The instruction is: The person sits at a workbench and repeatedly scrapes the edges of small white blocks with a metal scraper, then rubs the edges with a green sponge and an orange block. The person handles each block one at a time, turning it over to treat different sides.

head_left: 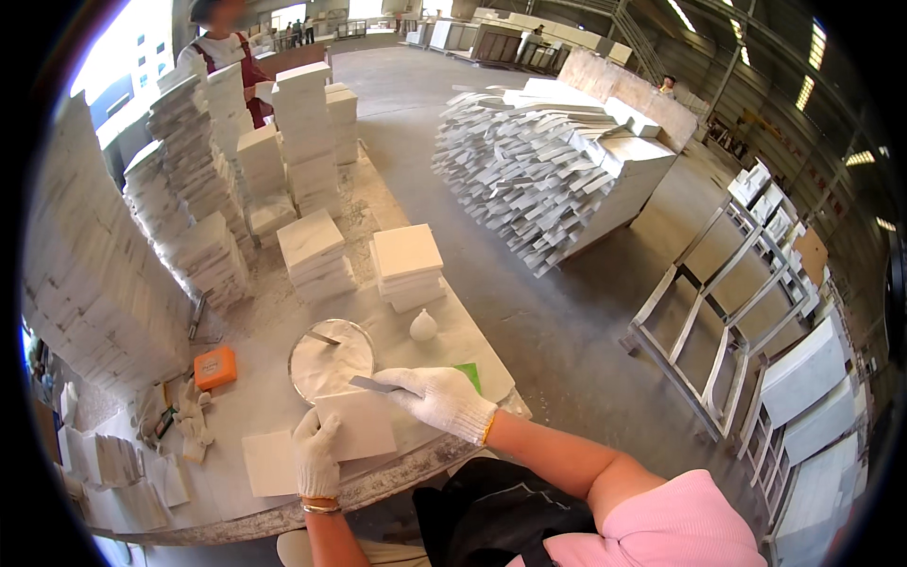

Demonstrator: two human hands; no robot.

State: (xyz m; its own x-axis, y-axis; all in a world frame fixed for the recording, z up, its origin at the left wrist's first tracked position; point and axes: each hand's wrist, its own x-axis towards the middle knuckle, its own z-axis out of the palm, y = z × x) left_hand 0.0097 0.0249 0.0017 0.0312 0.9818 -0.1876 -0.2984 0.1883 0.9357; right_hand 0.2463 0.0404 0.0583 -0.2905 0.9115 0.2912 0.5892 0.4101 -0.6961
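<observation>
At the worktable (463, 342), a tile (361, 427) extends rightward from the left hand (317, 448).

The gloved left hand (319, 444) grips a white tile (364, 427) at the near edge of the tabletop (463, 326). The gloved right hand (442, 402) holds a flat blade (371, 384) near the tile's upper edge. A round pan (291, 364) (containing white material (326, 370)) stands just beyond. Tile stacks (302, 104) occupy the far end; an orange box (215, 368) lies toward the left edge.

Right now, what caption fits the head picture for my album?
Left hand holds a white tile, right hand a flat blade, near a bowl.
</observation>
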